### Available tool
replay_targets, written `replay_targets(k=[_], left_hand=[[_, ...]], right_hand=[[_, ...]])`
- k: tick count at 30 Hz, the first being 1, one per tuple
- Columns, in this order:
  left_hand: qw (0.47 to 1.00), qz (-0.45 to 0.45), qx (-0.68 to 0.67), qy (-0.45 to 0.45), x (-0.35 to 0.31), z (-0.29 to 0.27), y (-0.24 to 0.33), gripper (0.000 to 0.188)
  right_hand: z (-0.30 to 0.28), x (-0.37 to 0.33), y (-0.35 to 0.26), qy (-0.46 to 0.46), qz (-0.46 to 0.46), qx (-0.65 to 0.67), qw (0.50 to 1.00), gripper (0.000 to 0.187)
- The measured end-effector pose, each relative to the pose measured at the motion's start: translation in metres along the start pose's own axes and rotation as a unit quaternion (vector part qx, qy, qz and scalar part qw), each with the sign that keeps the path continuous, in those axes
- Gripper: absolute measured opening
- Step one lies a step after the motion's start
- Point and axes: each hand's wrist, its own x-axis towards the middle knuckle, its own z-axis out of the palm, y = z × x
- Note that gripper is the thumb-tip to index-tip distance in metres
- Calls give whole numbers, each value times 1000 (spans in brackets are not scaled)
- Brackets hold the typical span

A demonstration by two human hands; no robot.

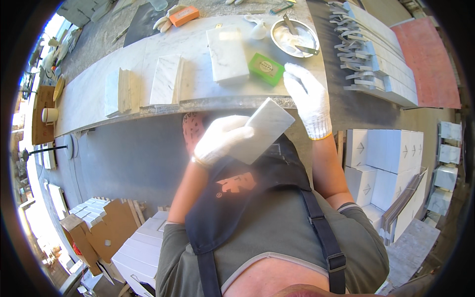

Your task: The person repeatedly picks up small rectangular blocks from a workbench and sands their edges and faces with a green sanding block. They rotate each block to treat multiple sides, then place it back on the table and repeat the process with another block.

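Note:
My left hand (221,137), in a white knit glove, grips a pale marble tile (269,126) by its left side, tilted in front of my apron. Off to the right, my gloved right hand (308,96) is raised with its fingers stretched out and nothing in it. Just beyond that hand lies a bright green block (266,69) with a pale label. A round bowl (306,53) of white paste stands farther back, with putty knives (307,50) resting in it. Left of the green block, a stack of marble tiles (227,57) sits on the work table (198,84).
More tiles (167,79) stand along the table, beside another group (118,91) farther left. An orange box (184,16) and a glove lie at the back. White cartons (386,153) are piled on my right, others (143,247) lower left. Long slabs (381,54) lean right of the table.

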Motion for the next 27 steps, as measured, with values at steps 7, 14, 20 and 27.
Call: replay_targets(k=[7,14,20,27], left_hand=[[997,41,-67,5,9,-12,-18,34],[992,18,-125,10,7,-15,-18,35],[993,16,-113,12,7,-11,-11,38],[993,-16,-118,3,9,-13,-13,40]], right_hand=[[-23,-15,4,-107,147,207,961,33],[-22,-21,-1,-138,186,229,945,37],[-23,-20,-1,-154,187,253,937,43],[-17,-21,1,-185,170,285,925,47]])
